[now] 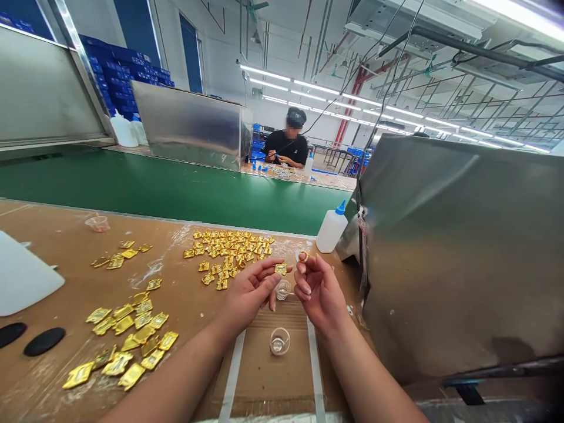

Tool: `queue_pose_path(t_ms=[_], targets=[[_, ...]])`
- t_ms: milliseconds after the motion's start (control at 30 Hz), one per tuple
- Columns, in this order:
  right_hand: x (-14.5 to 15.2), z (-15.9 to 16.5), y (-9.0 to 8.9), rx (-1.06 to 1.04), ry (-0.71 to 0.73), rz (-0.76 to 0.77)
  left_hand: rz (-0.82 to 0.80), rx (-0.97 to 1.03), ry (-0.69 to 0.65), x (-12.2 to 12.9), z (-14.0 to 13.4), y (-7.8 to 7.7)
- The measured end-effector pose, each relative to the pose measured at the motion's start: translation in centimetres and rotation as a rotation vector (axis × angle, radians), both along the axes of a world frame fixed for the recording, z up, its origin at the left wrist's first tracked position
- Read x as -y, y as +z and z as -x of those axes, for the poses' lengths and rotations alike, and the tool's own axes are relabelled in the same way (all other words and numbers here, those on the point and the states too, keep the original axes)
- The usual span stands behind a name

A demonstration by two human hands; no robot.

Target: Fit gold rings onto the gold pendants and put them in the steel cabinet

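Observation:
My left hand (251,291) pinches a small gold rectangular piece (281,268) between its fingertips. Close beside it, my right hand (324,291) is closed on a small gold ring-shaped piece (304,257), held up by thumb and finger. Below and between the hands stands a small clear cup (283,290) with a thin stick at its rim, partly hidden by fingers. Nearer to me is a second clear cup (279,342). Beyond my left hand lies a spread of many small gold pieces (235,244), and larger gold pieces (143,335) lie scattered left of my forearm.
A white bottle with a blue cap (332,230) stands by the metal panel (462,252) on the right. Behind the cardboard-covered table runs a green belt (176,188); a person (288,141) sits beyond it. Black discs (44,342) and a white container (24,276) are at left.

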State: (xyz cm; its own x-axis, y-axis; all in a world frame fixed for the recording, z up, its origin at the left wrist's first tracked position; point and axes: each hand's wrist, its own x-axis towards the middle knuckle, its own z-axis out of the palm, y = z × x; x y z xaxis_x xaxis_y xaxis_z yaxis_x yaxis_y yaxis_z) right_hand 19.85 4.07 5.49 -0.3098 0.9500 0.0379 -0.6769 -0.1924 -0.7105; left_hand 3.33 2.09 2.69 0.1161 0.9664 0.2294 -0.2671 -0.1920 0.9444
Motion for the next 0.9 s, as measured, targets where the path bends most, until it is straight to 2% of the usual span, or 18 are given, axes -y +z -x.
queue_pose_path(t_ms=[300,600,900], targets=[[0.24,0.16,0.26,0.032,-0.022,-0.014,0.065,0.043,-0.026,-0.07,0.42,0.24],[0.27,-0.04,0.07,0.046,0.016,-0.046,0.155,0.125,-0.020,-0.08,0.34,0.52],[0.26,0.19,0.22,0.049,-0.015,0.009,0.170,0.146,-0.024,-0.16,0.55,0.62]])
